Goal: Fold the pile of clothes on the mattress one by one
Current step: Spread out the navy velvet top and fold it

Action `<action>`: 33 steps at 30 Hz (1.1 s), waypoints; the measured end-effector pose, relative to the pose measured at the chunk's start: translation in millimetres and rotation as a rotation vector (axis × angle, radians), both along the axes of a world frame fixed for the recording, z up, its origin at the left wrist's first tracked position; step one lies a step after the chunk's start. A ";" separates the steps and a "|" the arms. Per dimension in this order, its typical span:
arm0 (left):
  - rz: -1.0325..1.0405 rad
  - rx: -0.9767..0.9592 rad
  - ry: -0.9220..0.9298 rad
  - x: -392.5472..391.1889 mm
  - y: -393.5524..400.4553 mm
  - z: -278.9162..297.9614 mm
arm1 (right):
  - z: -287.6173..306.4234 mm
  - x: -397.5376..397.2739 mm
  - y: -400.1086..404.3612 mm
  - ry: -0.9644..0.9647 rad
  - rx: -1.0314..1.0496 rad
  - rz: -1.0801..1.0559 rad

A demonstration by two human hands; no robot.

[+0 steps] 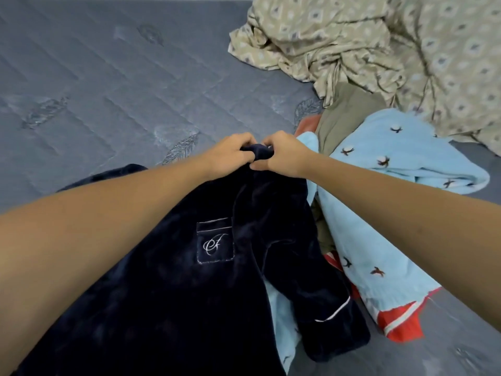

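Left hand and right hand both pinch one raised bunch of the navy velvet pyjama top, side by side. The top drapes down onto the grey quilted mattress, overlapping a light-blue bird-print garment.

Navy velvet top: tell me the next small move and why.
Probably draw the hands apart. The left hand and right hand both pinch one bunched edge of the navy velvet top, which lies crumpled partly over the light blue garment.

A home bedroom: a bare quilted grey mattress strewn with crumpled patterned bedding and loose clothes.
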State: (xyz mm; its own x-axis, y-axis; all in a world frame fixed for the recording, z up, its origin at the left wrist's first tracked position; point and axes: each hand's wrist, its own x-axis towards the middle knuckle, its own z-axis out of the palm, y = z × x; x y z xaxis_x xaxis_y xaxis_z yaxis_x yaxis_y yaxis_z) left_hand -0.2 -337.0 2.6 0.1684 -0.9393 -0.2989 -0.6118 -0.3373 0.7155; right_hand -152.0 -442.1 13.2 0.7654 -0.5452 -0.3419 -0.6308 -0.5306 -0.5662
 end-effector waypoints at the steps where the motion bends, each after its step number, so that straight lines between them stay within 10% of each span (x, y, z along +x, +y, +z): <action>1: -0.019 0.003 -0.023 -1.8 -2.0 2.3 | 2.8 -3.7 0.5 -0.002 0.006 -0.004; 6: 0.067 -0.067 -0.241 -2.6 -2.1 15.3 | 8.6 -43.2 2.4 0.071 0.140 -0.040; 21: -0.225 0.041 -0.023 -83.2 -8.8 47.8 | 37.3 -118.2 14.5 -0.060 0.297 -0.179; 28: -0.181 -0.102 -0.295 -94.7 -11.7 38.4 | 34.4 -169.5 14.7 0.081 0.299 -0.132; 33: -0.419 0.045 -0.097 -143.3 -24.0 38.0 | 40.3 -211.6 9.0 0.013 0.323 -0.198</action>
